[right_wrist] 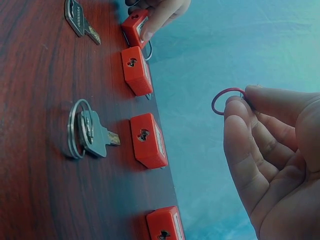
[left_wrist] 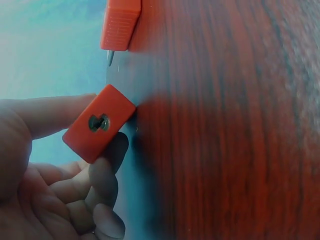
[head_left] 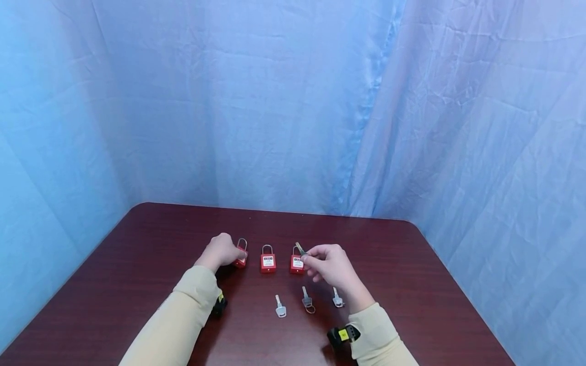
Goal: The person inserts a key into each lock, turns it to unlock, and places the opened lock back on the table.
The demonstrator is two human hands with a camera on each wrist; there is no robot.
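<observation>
A row of red padlocks stands on the dark wooden table (head_left: 412,284). My left hand (head_left: 223,251) grips the leftmost padlock (head_left: 241,258), thumb on one side and fingers on the other; its keyhole (left_wrist: 98,122) faces the left wrist camera. My right hand (head_left: 320,259) pinches a key (head_left: 300,248) just above the third padlock (head_left: 296,264); the key's ring (right_wrist: 226,100) shows at my fingertips (right_wrist: 237,107). The second padlock (head_left: 267,262) stands free between my hands. Another padlock (right_wrist: 165,225) shows only in the right wrist view.
Three more keys lie in a row nearer to me: one with a pale head (head_left: 280,307), one on a ring (head_left: 308,301) and one beside my right wrist (head_left: 337,299). Blue cloth (head_left: 293,101) hangs behind and at both sides of the table.
</observation>
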